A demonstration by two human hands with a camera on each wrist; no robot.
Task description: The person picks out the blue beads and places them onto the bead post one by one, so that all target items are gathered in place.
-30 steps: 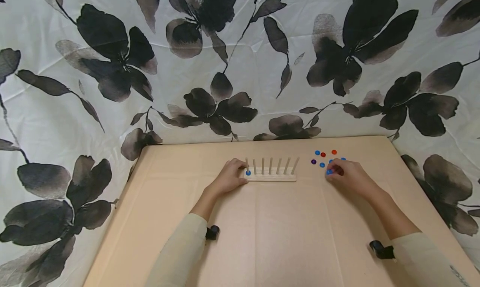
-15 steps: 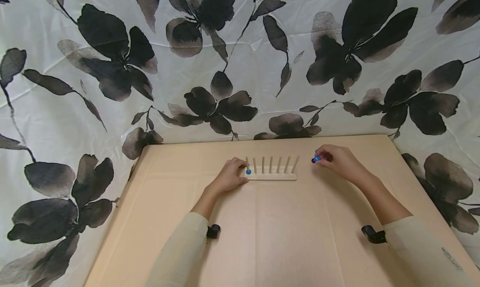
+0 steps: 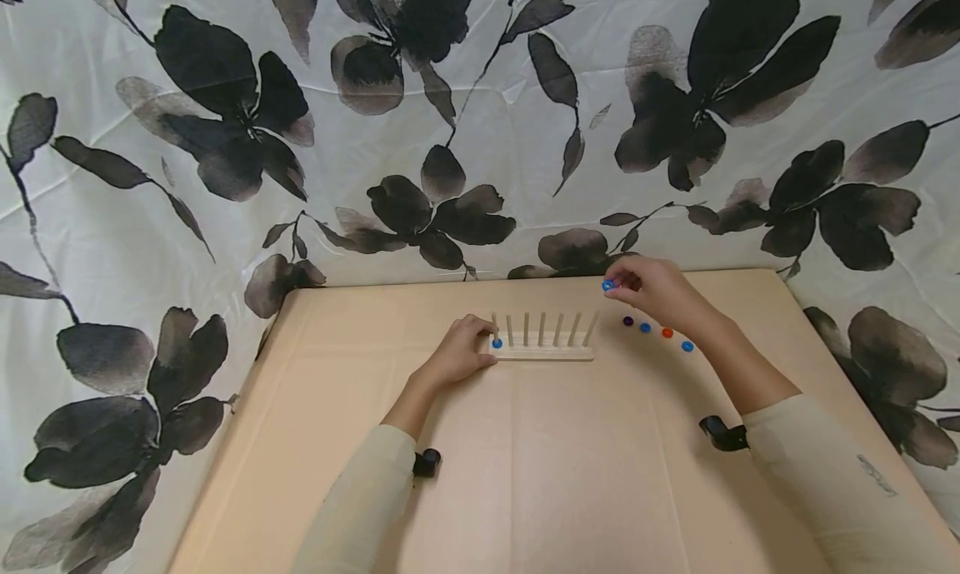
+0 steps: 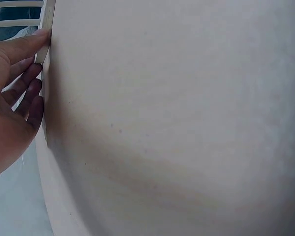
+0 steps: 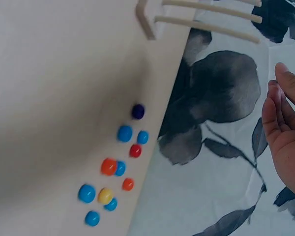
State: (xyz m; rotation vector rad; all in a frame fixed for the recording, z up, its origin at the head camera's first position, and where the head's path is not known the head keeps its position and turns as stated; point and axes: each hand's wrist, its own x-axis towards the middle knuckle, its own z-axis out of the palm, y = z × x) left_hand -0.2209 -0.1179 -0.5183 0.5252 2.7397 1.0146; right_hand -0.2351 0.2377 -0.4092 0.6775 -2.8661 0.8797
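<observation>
A wooden peg rack (image 3: 543, 354) with a row of upright pegs lies near the middle of the board. My left hand (image 3: 463, 349) grips its left end; the left wrist view has thumb and fingers on either side of the strip (image 4: 47, 19). Low on the leftmost peg sits a blue bead (image 3: 497, 343). My right hand (image 3: 663, 295) pinches another blue bead (image 3: 608, 285), raised beyond the rack's right end. In the right wrist view the right hand (image 5: 290, 128) appears at the right edge, its bead hidden from that side.
Loose beads lie right of the rack, among them a purple bead (image 3: 627, 321), an orange bead (image 3: 667, 332) and a blue bead (image 3: 687, 346). The right wrist view adds a yellow bead (image 5: 105, 195) and red bead (image 5: 135, 150). A floral cloth (image 3: 517, 124) hangs behind the board (image 3: 585, 457).
My right hand has lifted a blue bead from the loose beads and moved it left and up towards the rack. The left hand has kept its grip on the rack's end.
</observation>
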